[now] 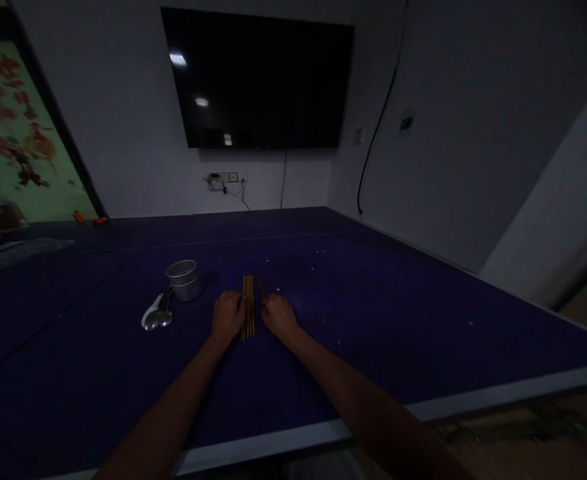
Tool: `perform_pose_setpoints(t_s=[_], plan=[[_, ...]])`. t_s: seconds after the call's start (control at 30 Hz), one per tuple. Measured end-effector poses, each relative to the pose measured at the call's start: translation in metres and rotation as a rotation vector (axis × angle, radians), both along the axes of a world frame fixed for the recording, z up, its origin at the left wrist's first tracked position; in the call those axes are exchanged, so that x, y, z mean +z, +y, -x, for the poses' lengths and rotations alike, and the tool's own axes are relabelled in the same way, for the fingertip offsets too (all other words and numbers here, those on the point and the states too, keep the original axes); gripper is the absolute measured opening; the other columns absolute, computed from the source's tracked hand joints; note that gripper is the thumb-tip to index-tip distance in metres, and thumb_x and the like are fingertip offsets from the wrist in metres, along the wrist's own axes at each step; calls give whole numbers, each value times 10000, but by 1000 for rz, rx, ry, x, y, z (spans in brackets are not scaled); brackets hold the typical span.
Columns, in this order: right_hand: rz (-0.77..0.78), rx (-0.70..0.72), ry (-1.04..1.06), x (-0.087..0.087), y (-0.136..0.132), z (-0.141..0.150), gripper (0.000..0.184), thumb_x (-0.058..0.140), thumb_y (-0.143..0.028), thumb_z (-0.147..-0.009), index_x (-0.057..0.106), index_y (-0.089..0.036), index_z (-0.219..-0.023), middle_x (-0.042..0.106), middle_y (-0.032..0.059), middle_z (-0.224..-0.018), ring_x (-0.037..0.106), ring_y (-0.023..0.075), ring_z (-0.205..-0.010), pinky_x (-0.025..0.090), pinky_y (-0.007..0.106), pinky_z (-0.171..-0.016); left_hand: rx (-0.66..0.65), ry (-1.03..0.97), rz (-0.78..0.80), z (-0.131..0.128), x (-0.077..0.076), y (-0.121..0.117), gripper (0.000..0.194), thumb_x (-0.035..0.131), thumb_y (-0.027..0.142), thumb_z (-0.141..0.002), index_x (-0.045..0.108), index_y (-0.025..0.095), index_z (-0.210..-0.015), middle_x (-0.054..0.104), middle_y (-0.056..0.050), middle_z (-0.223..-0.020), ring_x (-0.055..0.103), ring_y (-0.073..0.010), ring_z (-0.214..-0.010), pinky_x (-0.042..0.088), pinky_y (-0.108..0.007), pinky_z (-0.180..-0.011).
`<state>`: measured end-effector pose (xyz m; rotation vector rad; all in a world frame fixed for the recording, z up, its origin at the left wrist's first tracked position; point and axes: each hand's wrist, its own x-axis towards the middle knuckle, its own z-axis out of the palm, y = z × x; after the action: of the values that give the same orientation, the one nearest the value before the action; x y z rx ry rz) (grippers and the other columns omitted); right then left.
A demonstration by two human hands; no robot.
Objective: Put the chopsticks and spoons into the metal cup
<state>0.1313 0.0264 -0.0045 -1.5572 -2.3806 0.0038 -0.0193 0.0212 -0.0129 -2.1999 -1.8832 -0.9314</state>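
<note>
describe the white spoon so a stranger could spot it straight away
Below the big wall-mounted screen is a dark purple table. On its left part stands a metal cup, with a small cluster of spoons beside it. The white spoon is the leftmost; its neighbours have shiny metal bowls.

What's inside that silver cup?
Nothing sticks up above the rim of the silver cup. You can see a little of its inner wall, but its front side hides the bottom, so I can't tell what's down there.
</note>
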Motion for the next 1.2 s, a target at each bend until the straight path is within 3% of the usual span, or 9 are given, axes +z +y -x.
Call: perform_pose_setpoints(t_s=[0.33, 0.53, 0.73, 0.9, 1.0, 1.1, 1.2], plan=[[10, -67, -62, 4, -6, 6, 328, 371, -53, -829, 663, -113, -965, 650, 177, -975, 640, 226, -862, 483, 301, -737, -30, 69, -32, -5, 5, -4, 384, 322, 349, -891, 649, 169, -803, 617, -89, -806, 529, -206, -825, 408, -346, -773], [16, -113, 74, 6, -6, 1, 322, 375, -76, -839, 668, -134, -958, 669, 155, -958, 634, 214, -879, 460, 295, -775, -58, 61, -15, -9, 8, -8, 465, 297, 408, -902, 637, 171, -692, 611, -84, -725, 531, -196, -774, 391, -327, -725], [-65, 132, 413, 1, -5, 8, 306, 431, -160, -836, 666, -192, -1029, 694, 60, -901, 623, 161, -822, 450, 245, -757, -135, -266, 44, -9, 3, -2, 518, 307, 517, -871, 586, 175, -600, 600, -41, -633, 554, -162, -694, 409, -279, -687], [-54, 197, 579, -6, -6, 14, 348, 425, -157, -837, 648, -205, -1100, 700, 32, -876, 622, 139, -747, 463, 232, -715, -192, -639, 137, -11, 2, 0, 467, 372, 533, -814, 624, 155, -705, 642, -46, -707, 584, -168, -703, 437, -259, -641], [-51, 214, 585, -5, -7, 13, 344, 411, -194, -869, 628, -218, -1136, 697, 33, -943, 621, 147, -815, 465, 246, -753, -212, -728, 166, -11, 4, 0, 441, 395, 522, -796, 630, 151, -757, 655, -48, -748, 594, -166, -712, 449, -253, -637], [-62, 218, 525, -3, -7, 10, 348, 375, -213, -897, 616, -229, -1148, 679, 42, -1009, 604, 155, -896, 451, 266, -815, -147, -664, 147, -6, 7, 0, 438, 365, 501, -819, 615, 151, -738, 647, -50, -727, 594, -166, -694, 448, -259, -630], [-53, 194, 415, -4, -5, 7, 365, 364, -141, -871, 626, -192, -1121, 660, 67, -1018, 583, 157, -947, 430, 263, -858, 31, -360, 133, 2, 10, -1, 427, 318, 421, -863, 618, 152, -721, 653, -82, -749, 605, -196, -747, 446, -301, -682]])
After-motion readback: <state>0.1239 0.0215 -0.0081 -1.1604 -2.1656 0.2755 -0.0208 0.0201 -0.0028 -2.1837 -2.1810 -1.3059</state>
